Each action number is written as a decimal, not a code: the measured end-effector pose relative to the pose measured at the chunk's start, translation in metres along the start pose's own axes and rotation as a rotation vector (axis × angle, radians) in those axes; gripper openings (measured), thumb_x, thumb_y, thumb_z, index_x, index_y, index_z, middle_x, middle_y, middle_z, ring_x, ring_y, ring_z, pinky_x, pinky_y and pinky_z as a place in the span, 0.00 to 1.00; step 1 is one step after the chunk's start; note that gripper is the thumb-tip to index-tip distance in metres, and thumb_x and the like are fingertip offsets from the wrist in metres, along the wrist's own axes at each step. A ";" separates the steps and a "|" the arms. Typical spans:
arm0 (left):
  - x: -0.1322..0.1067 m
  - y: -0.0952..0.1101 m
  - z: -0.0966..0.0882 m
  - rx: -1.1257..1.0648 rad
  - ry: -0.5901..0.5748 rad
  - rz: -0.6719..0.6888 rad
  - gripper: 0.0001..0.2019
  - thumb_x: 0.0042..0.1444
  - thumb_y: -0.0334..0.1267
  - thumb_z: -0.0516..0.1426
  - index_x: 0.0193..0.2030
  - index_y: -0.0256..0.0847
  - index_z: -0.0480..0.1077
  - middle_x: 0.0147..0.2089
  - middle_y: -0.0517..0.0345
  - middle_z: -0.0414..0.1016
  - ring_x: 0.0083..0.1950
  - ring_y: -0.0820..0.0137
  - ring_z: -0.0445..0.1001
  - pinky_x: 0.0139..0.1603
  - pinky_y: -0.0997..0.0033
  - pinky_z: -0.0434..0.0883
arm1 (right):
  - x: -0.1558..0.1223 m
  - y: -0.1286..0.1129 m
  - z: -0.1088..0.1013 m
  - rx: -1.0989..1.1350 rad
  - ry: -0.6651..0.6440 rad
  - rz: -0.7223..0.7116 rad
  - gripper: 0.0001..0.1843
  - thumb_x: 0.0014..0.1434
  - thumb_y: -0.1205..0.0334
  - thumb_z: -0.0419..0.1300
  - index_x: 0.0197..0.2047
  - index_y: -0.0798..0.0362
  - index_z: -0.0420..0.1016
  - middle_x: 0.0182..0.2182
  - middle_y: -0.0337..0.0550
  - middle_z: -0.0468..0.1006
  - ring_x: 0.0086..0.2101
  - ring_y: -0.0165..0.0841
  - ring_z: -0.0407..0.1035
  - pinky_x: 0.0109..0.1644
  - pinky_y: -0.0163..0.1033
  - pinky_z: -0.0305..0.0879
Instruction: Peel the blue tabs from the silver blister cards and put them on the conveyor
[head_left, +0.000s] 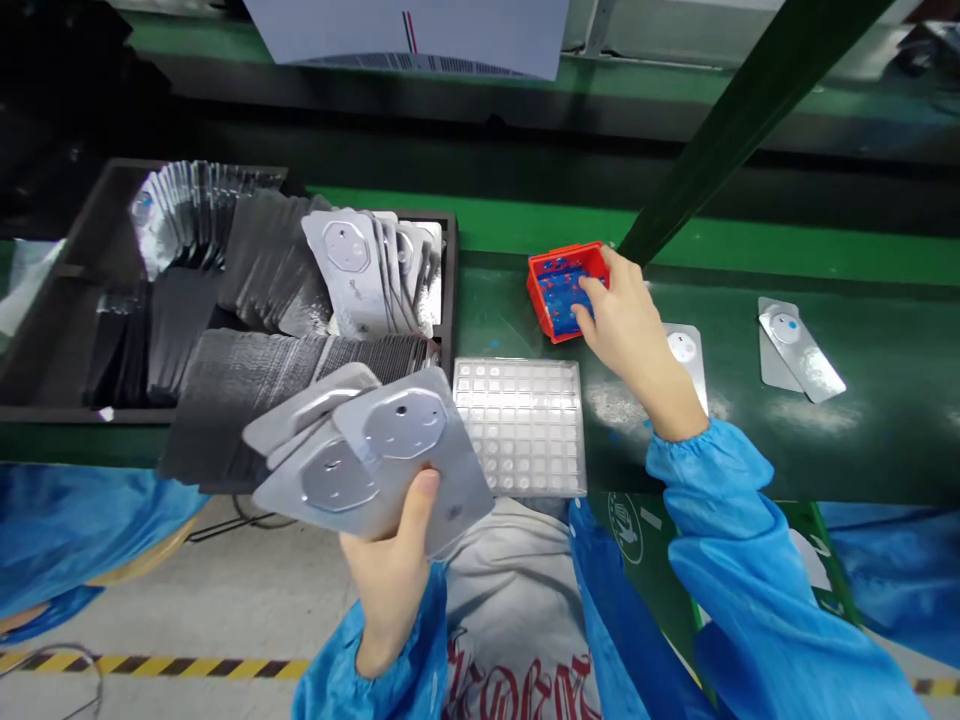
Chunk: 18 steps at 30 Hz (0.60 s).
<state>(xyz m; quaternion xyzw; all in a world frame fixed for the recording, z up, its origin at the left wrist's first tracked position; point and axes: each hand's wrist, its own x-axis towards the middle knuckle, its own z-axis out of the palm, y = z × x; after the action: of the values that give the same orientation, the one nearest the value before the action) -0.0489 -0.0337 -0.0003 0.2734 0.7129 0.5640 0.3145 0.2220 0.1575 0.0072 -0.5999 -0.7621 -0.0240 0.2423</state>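
My left hand is closed around a fanned stack of silver metal plates, held low in front of me, thumb pressed on the top plate. My right hand reaches forward into a small red box of blue parts on the green belt. Its fingertips are curled inside the box, and I cannot make out whether they pinch a part. A single silver plate lies on the belt just right of that wrist.
A clear plastic grid tray sits at the near belt edge. A black bin at left holds many stacked silver plates. Two more plates lie at right. A green diagonal bar crosses above.
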 end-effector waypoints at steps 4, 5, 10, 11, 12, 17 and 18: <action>0.000 0.001 -0.009 -0.004 0.030 0.040 0.16 0.55 0.41 0.74 0.48 0.41 0.82 0.53 0.53 0.87 0.69 0.55 0.78 0.80 0.57 0.66 | -0.046 -0.033 -0.015 0.052 -0.030 -0.080 0.15 0.74 0.69 0.55 0.56 0.52 0.80 0.62 0.60 0.78 0.62 0.55 0.73 0.62 0.63 0.74; -0.001 0.001 -0.009 0.001 0.022 0.037 0.17 0.54 0.41 0.74 0.50 0.41 0.82 0.54 0.53 0.87 0.70 0.54 0.77 0.81 0.56 0.65 | -0.063 -0.044 -0.021 0.097 -0.059 -0.133 0.13 0.75 0.67 0.55 0.54 0.51 0.80 0.54 0.57 0.82 0.55 0.50 0.76 0.57 0.57 0.77; -0.004 0.001 -0.001 0.015 -0.040 0.023 0.20 0.53 0.42 0.74 0.51 0.41 0.82 0.52 0.52 0.88 0.70 0.51 0.78 0.81 0.51 0.64 | -0.134 -0.083 -0.032 0.276 -0.298 -0.325 0.10 0.78 0.64 0.57 0.44 0.53 0.79 0.37 0.45 0.82 0.38 0.37 0.77 0.37 0.41 0.73; -0.004 0.001 0.001 0.012 -0.051 0.025 0.20 0.52 0.43 0.75 0.50 0.41 0.82 0.51 0.52 0.88 0.69 0.52 0.78 0.81 0.51 0.65 | -0.142 -0.085 -0.031 0.255 -0.307 -0.334 0.11 0.78 0.64 0.57 0.44 0.53 0.79 0.38 0.45 0.82 0.37 0.37 0.76 0.37 0.41 0.73; -0.005 0.002 0.003 0.014 -0.060 0.030 0.19 0.52 0.43 0.75 0.50 0.41 0.82 0.50 0.52 0.88 0.68 0.52 0.79 0.80 0.52 0.66 | -0.149 -0.086 -0.029 0.229 -0.311 -0.342 0.11 0.78 0.64 0.57 0.44 0.54 0.80 0.38 0.46 0.82 0.37 0.37 0.76 0.37 0.41 0.73; -0.004 0.000 0.000 0.072 -0.072 -0.007 0.22 0.50 0.49 0.76 0.46 0.39 0.82 0.47 0.49 0.88 0.61 0.50 0.82 0.74 0.51 0.74 | -0.158 -0.090 -0.016 0.129 -0.337 -0.331 0.06 0.77 0.63 0.62 0.47 0.54 0.80 0.39 0.46 0.82 0.39 0.37 0.76 0.38 0.40 0.70; -0.004 -0.001 -0.003 0.087 -0.075 -0.016 0.23 0.49 0.51 0.76 0.46 0.38 0.82 0.47 0.49 0.87 0.59 0.50 0.83 0.72 0.51 0.76 | -0.158 -0.093 -0.015 0.109 -0.361 -0.313 0.06 0.77 0.62 0.62 0.46 0.53 0.80 0.39 0.45 0.82 0.40 0.37 0.76 0.38 0.40 0.70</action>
<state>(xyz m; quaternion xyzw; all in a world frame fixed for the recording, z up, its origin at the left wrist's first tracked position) -0.0487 -0.0386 -0.0002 0.3020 0.7265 0.5193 0.3336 0.1664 -0.0158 -0.0188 -0.4552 -0.8769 0.0875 0.1275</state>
